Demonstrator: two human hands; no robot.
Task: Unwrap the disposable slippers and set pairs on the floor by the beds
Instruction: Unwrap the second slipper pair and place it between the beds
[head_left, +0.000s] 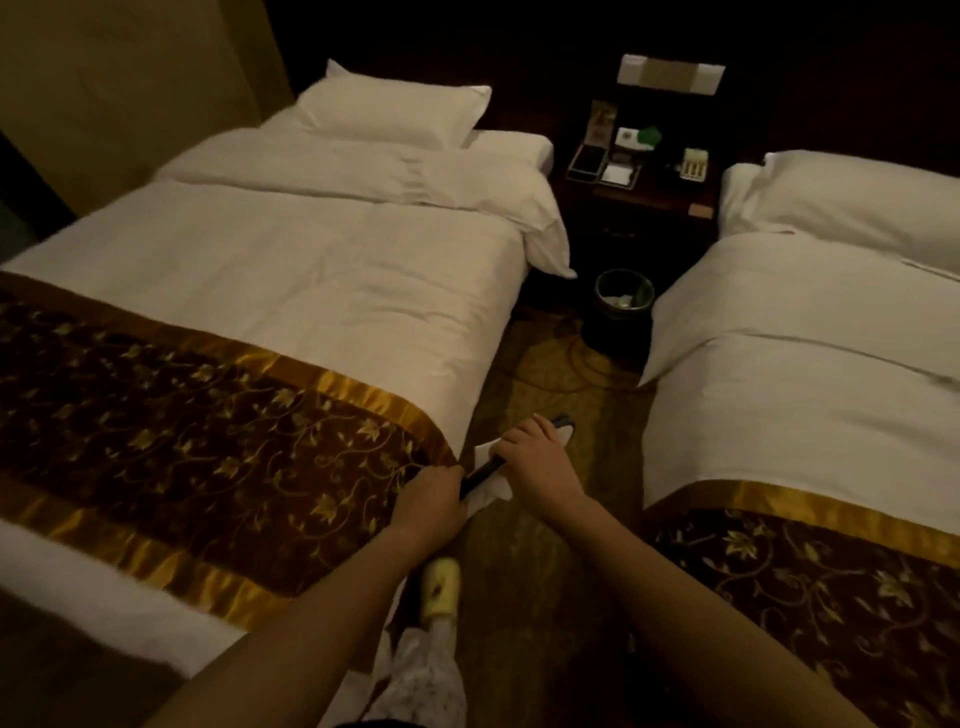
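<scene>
Both my hands hold a white disposable slipper with a dark sole edge (485, 475) low in the aisle between two beds. My left hand (431, 493) grips its near end, right beside the corner of the left bed's brown-and-gold runner (208, 441). My right hand (530, 457) is closed over the middle and far end, and the slipper's toe (563, 423) pokes out past the fingers. A flap of white material (493, 488) hangs under the slipper. Whether this is wrapper or a second slipper I cannot tell.
The left bed (311, 291) and right bed (805, 374) flank a narrow patterned carpet aisle (561, 395). A dark waste bin (623, 296) stands at the aisle's far end before a nightstand (634, 171) with small items. My foot in a yellow slipper (440, 590) is below my hands.
</scene>
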